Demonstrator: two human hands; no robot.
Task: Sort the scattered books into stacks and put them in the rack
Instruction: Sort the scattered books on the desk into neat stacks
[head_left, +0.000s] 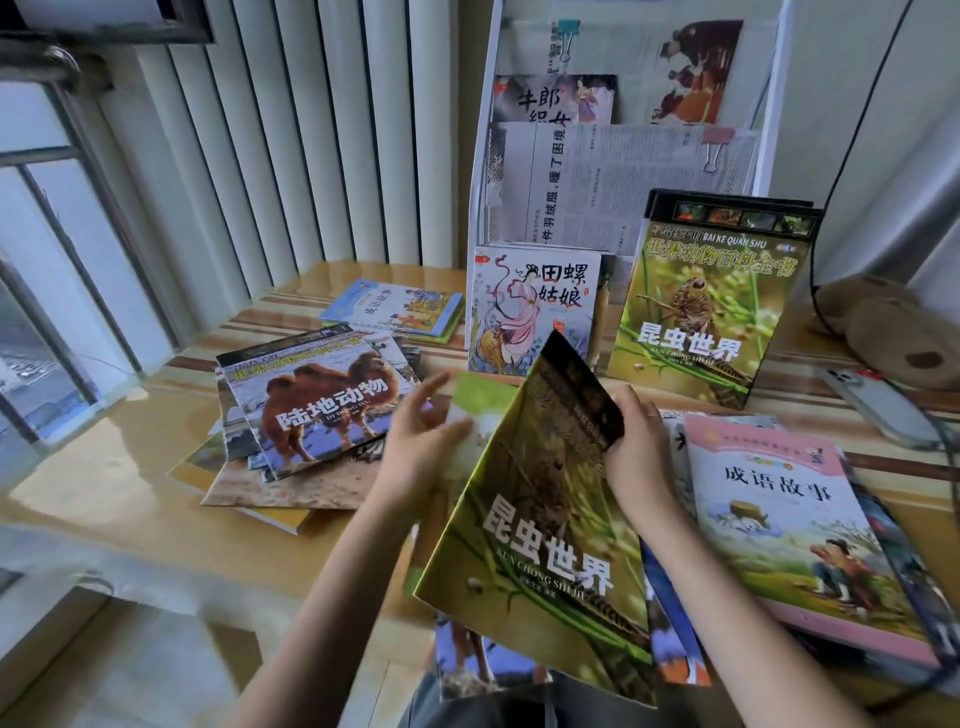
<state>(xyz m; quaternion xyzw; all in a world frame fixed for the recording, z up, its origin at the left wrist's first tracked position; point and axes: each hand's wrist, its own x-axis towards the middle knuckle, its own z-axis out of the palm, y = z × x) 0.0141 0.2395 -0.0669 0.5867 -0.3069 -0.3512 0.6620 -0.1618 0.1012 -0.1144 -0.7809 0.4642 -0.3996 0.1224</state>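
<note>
Insect book (540, 525) lifted, tilted above table (130, 483).
Gripped at top edge by right hand (636, 447); left hand (421, 441) open beside it.

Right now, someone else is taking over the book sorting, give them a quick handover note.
Right hand: gripping the top edge of a green insect book, tilted above the table.
Left hand: open, fingers spread, holding nothing.
Done: a matching insect book and a fairy-tale book stand against the rack.
Left: the camel-cover pile, blue books behind it, the pink-edged pile at right, loose books at the near edge.
</note>
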